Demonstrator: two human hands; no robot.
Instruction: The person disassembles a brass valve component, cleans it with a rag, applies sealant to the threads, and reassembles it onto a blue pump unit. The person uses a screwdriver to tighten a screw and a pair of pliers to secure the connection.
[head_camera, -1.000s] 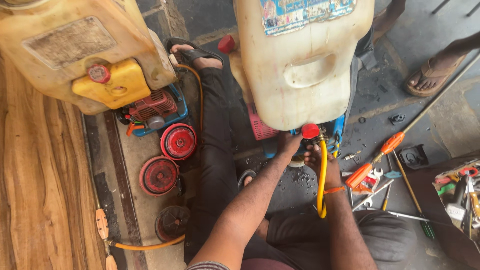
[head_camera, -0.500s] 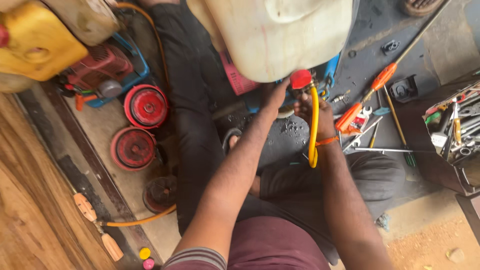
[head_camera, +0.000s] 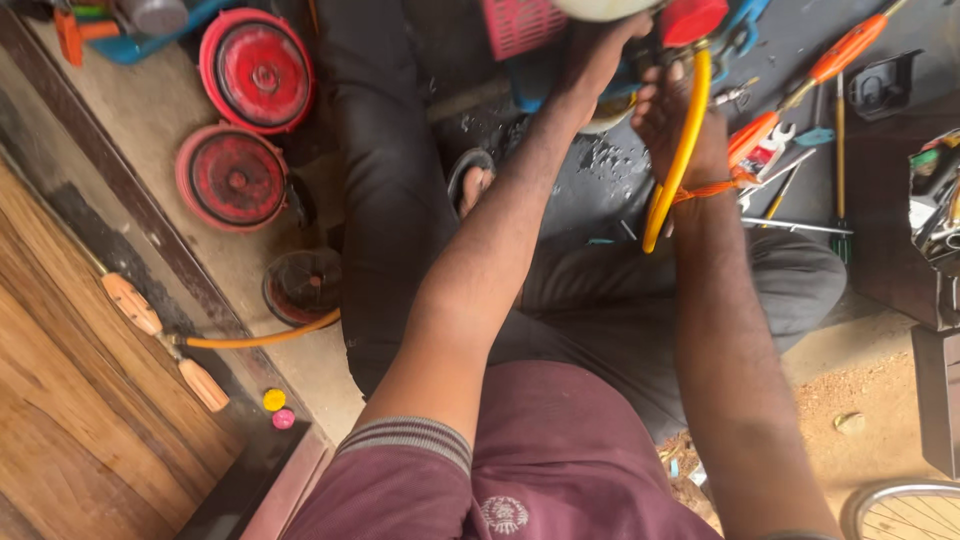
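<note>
Nearer frame top, both hands (head_camera: 640, 90) (tank cropped)

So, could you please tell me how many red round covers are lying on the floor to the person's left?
2 clearly: one red round cover near the top edge, another red round cover just below it. A darker disc lies further down; others may be out of frame.

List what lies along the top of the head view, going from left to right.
Upper red round cover → pink ribbed housing → left hand → red cap → right hand with the yellow hose → orange-handled screwdriver → black plastic part.
</note>
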